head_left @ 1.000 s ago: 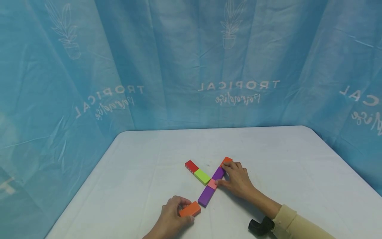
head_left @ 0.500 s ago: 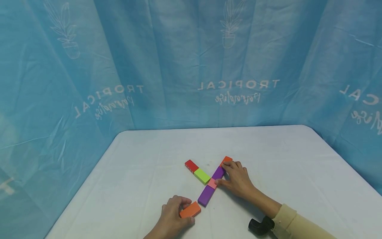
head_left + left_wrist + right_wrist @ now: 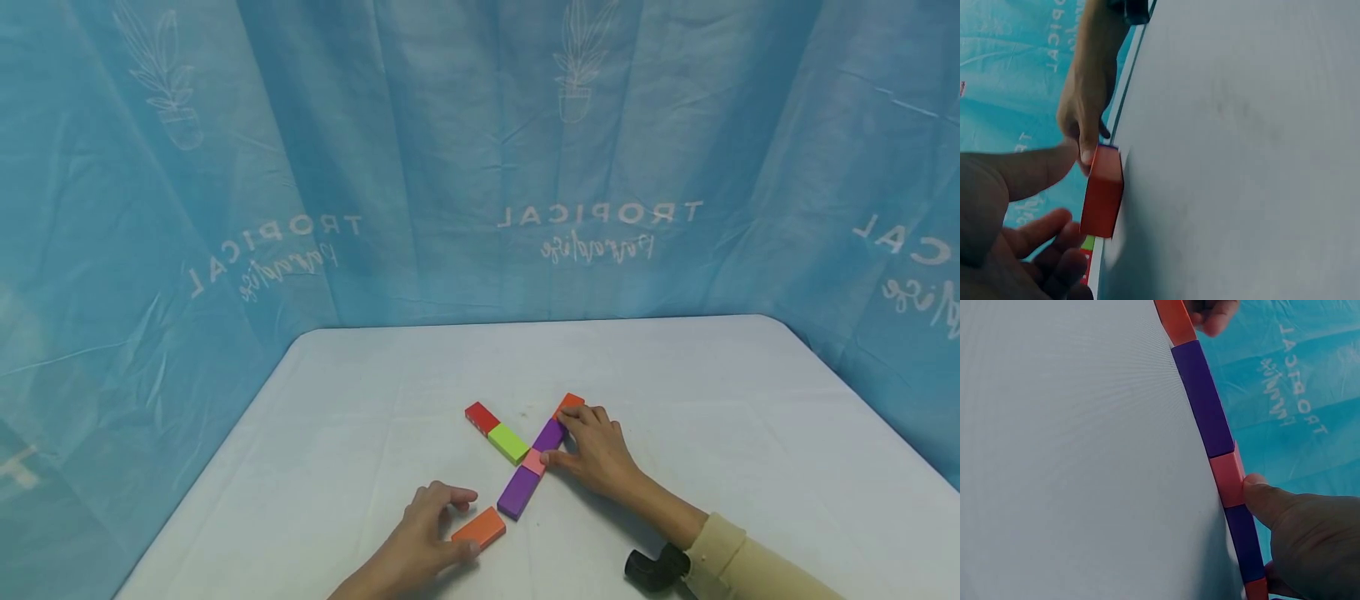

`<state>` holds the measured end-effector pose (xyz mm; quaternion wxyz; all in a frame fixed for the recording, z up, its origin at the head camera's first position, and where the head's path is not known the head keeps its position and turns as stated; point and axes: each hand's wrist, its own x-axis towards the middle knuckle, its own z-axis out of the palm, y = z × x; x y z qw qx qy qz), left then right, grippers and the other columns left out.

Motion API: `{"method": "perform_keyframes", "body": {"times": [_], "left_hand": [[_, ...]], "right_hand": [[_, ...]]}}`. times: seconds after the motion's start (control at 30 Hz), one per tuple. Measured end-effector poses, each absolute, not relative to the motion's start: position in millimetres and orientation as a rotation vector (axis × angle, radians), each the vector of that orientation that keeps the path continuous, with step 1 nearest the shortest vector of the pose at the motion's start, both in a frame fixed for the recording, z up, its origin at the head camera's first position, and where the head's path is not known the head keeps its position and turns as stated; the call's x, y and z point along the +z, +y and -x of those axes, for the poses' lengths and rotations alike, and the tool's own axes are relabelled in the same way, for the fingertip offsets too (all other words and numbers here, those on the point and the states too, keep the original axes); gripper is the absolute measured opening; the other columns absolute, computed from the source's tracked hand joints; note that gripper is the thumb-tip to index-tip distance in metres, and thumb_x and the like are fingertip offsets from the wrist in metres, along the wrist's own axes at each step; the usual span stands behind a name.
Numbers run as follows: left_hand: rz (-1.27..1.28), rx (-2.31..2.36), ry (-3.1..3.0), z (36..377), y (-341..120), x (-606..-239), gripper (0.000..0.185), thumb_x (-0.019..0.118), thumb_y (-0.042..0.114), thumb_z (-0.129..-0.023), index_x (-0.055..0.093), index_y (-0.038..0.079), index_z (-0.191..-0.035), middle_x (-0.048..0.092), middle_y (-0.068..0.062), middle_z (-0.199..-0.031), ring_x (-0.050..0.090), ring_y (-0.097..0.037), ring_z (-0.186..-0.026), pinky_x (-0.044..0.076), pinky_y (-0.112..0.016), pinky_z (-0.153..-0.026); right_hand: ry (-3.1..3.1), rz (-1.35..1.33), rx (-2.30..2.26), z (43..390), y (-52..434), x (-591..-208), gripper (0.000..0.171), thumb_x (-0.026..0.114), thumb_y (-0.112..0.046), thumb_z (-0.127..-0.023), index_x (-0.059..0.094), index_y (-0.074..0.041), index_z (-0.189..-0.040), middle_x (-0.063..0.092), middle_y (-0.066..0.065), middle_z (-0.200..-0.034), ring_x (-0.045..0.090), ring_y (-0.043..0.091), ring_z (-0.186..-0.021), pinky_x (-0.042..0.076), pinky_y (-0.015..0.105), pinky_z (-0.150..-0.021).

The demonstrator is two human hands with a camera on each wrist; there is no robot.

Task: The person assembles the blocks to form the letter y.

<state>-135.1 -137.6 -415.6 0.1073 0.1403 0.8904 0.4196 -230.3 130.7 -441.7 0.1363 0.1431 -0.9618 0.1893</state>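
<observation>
Blue curtain (image 3: 480, 158) printed with plant pots and the word TROPICAL fills the upper two thirds of my head view, and below it a white table (image 3: 675, 383) spreads across the lower part of the frame. Near the lower middle I see blocks laid flat in an X — one diagonal runs from a long purple block (image 3: 518, 492) up through a small pink block (image 3: 533, 461) and a shorter purple block (image 3: 549, 434) to an orange block (image 3: 570, 402) at the top right, while a lime block (image 3: 508, 442) and a red block (image 3: 481, 417) form a branch toward the upper left. My right hand (image 3: 596, 450) lies against that diagonal from the right side of the frame, thumb pressed to the pink block and fingertips on the shorter purple and orange blocks, fingers only lightly bent; a cream sleeve (image 3: 750, 562) and a black wrist mount (image 3: 656, 569) sit in the lower right. My left hand (image 3: 427, 533) sits at the bottom centre with its fingers spread loosely — the thumb touches the near edge of a loose orange block (image 3: 478, 527), which lies flat just left of the long purple block's lower end, and the other fingers arch above it without gripping it.
</observation>
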Motion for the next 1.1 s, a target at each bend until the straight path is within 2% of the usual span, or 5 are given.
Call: {"method": "perform_keyframes", "body": {"times": [0.2,0.47,0.73,1.1], "left_hand": [[-0.56,1.213,2.557,141.5,-147.5,-416.0,0.051,0.074,0.032,-0.078,0.054,0.021,-0.124,0.052,0.007,-0.117,0.042,-0.015,-0.108,0.04,-0.024,-0.091],[-0.627,1.147,2.44,149.4,-158.0,-414.7,0.053,0.073,0.029,-0.079,0.051,0.029,-0.127,0.048,0.011,-0.124,0.04,-0.014,-0.119,0.039,-0.026,-0.102],[-0.715,1.054,2.381,158.1,-165.9,-414.2,0.055,0.073,0.032,-0.079,0.05,0.035,-0.129,0.049,0.014,-0.126,0.039,-0.01,-0.116,0.038,-0.027,-0.102],[-0.81,1.04,2.404,161.1,-166.0,-417.8,0.055,0.072,0.03,-0.079,0.052,0.031,-0.13,0.051,0.016,-0.123,0.037,-0.006,-0.112,0.036,-0.023,-0.099]], "right_hand": [[-2.787,-0.413,0.552,230.4,130.5,-441.6,0.071,0.075,-0.047,-0.073,0.058,-0.005,-0.127,0.056,0.009,-0.129,0.046,0.03,-0.119,0.04,0.045,-0.086],[-2.768,-0.424,0.551,231.2,131.0,-442.3,0.069,0.076,-0.045,-0.072,0.06,-0.005,-0.125,0.057,0.009,-0.126,0.047,0.029,-0.116,0.04,0.045,-0.084],[-2.771,-0.423,0.555,231.2,131.5,-443.3,0.07,0.075,-0.047,-0.072,0.06,-0.006,-0.126,0.057,0.008,-0.127,0.047,0.029,-0.117,0.039,0.044,-0.084],[-2.769,-0.418,0.581,230.6,130.5,-441.8,0.068,0.076,-0.046,-0.073,0.06,-0.006,-0.126,0.057,0.008,-0.126,0.046,0.029,-0.117,0.039,0.045,-0.085]]}}
